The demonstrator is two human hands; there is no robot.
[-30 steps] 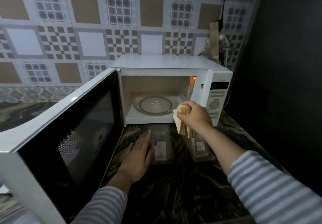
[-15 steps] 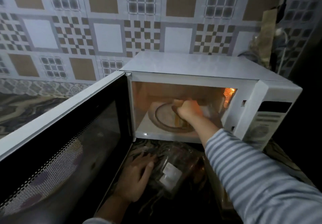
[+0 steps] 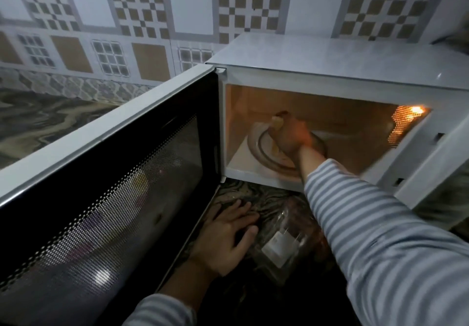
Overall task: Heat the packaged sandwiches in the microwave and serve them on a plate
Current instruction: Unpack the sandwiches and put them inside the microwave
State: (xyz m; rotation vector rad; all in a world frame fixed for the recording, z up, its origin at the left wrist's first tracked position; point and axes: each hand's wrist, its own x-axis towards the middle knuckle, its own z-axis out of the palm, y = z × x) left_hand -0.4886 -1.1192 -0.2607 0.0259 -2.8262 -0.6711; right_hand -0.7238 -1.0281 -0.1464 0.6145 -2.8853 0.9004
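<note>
While reaching into open microwave [image 3: 317, 54], right hand [image 3: 291, 136] clamped on sandwich [image 3: 277, 122] over turntable [image 3: 256, 145]; left hand [image 3: 225, 234] flat, fingers apart, at seven o'clock beside plastic pack [image 3: 279, 247]. Heating, plating remain.

No words, numbers or brand names can be read anywhere. The clear plastic package [image 3: 281, 242] lying on the tabletop [image 3: 50, 117] has a small white label [image 3: 278, 245] stuck on it, but the label is too blurry and dim to show any letters. The white microwave [image 3: 342, 72] shows no name or sign on the parts that can be seen, and the dark glass of its open door [image 3: 106, 204] carries only a pattern of tiny dots.
</note>
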